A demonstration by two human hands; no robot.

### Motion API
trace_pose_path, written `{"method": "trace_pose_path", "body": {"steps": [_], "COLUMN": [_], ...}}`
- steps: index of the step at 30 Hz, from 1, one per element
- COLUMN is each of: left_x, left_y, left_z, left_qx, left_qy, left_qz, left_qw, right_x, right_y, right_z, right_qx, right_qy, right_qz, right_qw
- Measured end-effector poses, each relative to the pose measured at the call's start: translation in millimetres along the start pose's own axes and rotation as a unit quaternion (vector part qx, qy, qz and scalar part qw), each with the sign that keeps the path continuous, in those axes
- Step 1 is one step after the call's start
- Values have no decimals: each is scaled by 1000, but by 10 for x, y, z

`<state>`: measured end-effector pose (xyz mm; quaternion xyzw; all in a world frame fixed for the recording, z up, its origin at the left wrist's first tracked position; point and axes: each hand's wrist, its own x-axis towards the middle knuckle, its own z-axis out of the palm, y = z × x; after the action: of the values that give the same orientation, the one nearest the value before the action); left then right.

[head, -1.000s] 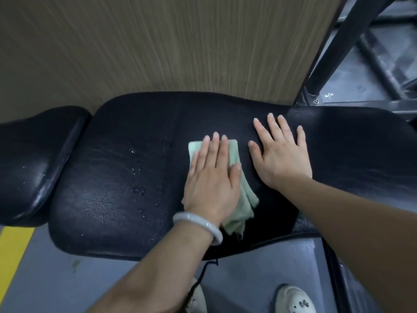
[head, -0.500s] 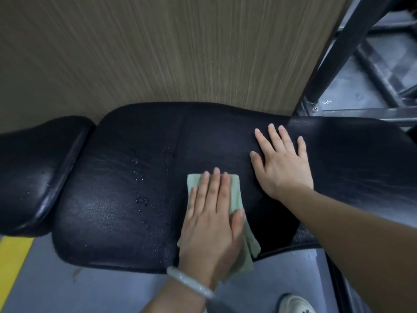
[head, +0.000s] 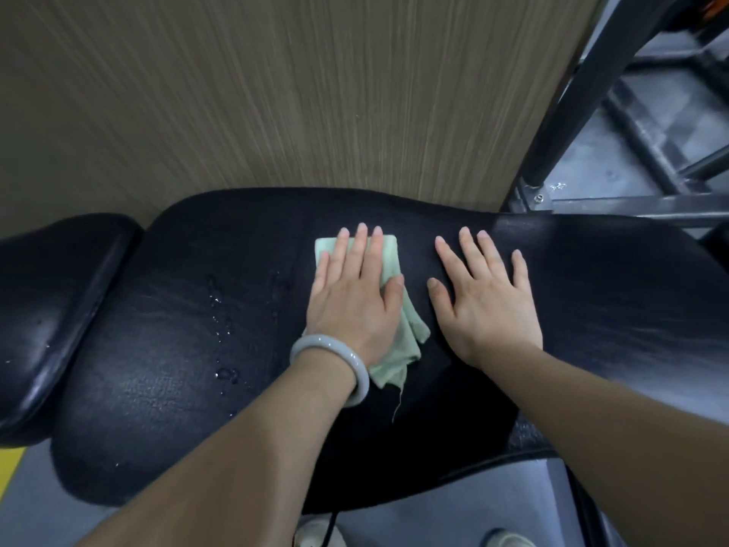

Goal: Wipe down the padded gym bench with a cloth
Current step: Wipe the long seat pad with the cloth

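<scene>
Both hands lie flat, fingers straight, on the black padded vinyl gym bench [head: 165, 349]: left hand [head: 353, 298] presses the pale green folded cloth [head: 394, 349] at the bench's middle; just right of it, right hand [head: 487, 298] rests spread on bare padding.

A wood-grain wall panel [head: 276, 92] stands behind. Black metal frame bars [head: 584, 92] rise at right, over grey floor [head: 434, 515] with a yellow strip [head: 10, 467].
</scene>
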<state>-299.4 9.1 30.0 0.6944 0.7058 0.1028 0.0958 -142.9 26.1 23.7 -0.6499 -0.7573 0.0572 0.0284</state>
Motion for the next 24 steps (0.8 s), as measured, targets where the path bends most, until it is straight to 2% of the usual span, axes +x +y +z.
{"method": "trace_pose_path", "body": {"steps": [7, 10, 15, 18, 24], "left_x": [-448, -859, -1255, -1064, -105], "left_y": [74, 139, 202, 123, 3], "left_z": [33, 66, 116, 111, 21], "left_qx": [14, 9, 9, 11, 24], "left_qy": [9, 23, 4, -6, -9], "left_qz": [-5, 12, 40, 58, 33], "left_qw": [1000, 1000, 999, 998, 999], "right_x": [-6, -15, -7, -1, 5], "right_y": [-4, -4, 6, -1, 0], "right_z": [-15, -26, -2, 11, 5], "right_qx": [3, 10, 1, 4, 2], "right_qy": [-5, -4, -1, 8, 1], "right_qz": [1, -2, -2, -2, 5], "right_qw": [1000, 1000, 1000, 1000, 1000]}}
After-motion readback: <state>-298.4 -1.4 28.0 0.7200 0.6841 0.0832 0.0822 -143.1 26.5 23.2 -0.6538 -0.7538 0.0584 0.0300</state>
